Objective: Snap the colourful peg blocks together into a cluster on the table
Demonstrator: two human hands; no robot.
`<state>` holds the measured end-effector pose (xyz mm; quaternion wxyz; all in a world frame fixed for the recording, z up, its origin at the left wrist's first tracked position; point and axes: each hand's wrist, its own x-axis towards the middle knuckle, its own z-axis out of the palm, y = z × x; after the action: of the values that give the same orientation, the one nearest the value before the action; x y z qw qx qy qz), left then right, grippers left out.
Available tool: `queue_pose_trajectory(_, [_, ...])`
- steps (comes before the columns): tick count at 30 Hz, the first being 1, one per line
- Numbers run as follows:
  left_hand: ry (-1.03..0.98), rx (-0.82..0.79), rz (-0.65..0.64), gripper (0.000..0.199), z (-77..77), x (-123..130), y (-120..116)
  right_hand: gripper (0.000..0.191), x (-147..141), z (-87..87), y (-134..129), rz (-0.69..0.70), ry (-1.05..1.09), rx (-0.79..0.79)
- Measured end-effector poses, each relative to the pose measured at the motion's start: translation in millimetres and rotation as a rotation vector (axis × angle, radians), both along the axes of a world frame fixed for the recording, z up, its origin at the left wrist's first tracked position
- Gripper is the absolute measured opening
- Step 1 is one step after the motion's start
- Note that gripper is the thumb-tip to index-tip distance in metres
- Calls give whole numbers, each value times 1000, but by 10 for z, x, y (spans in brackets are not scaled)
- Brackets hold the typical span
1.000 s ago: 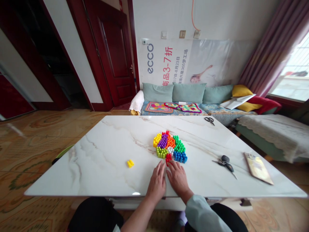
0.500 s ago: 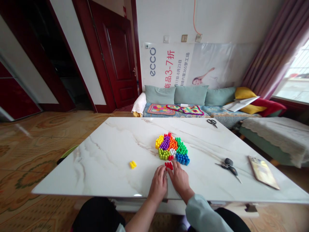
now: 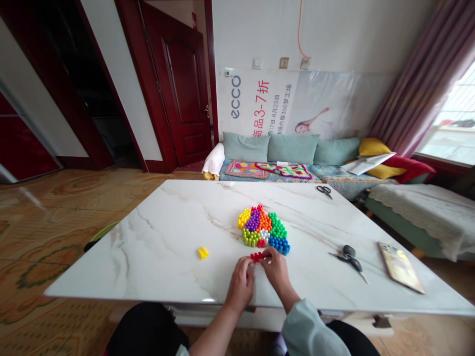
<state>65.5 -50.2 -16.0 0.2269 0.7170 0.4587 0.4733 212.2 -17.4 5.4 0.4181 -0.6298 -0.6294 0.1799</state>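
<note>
A short row of small, glossy red plastic pieces with rounded tops (image 3: 256,257) lies between my hands near the table's front. My right hand (image 3: 275,269) pinches the right end of this row between thumb and fingers. At its left end, the curled fingertips of my left hand (image 3: 241,282) close on it, partly hiding the contact. Just beyond stand many similar pieces grouped by colour: purple (image 3: 253,221), orange (image 3: 264,222), green (image 3: 278,226), blue (image 3: 279,245), lime (image 3: 251,238), yellow (image 3: 244,218), white and red. A few yellow pieces (image 3: 203,252) sit apart to the left.
The white marbled table (image 3: 148,237) also bears black-handled scissors (image 3: 324,191) at the far right, a dark tool with pointed metal ends (image 3: 351,257), and a phone (image 3: 401,267). Behind it stands a sofa with pale green cushions (image 3: 293,148).
My right fingers have closed in on the red row, which now looks tilted slightly up at the right. My left hand has shifted a little left and down. The coloured group keeps its arrangement.
</note>
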Motion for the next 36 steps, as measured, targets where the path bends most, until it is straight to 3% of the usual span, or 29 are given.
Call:
queue_pose_trajectory(9, [168, 24, -40, 44, 38, 16, -20, 17, 115, -111, -68, -146, 46, 154])
queue_pose_trajectory(16, [246, 37, -90, 58, 129, 32, -27, 22, 12, -44, -303, 135, -130, 123])
queue_pose_trajectory(23, [298, 33, -39, 54, 59, 59, -17, 43, -34, -43, -289, 109, -367, 101])
queue_pose_trajectory(31, [318, 26, -38, 51, -5, 50, 0, 38, -49, 22, -190, 47, -523, 33])
queue_pose_trajectory(36, [235, 23, -25, 50, -9, 34, -6, 23, 15, -9, -168, 132, -586, 61])
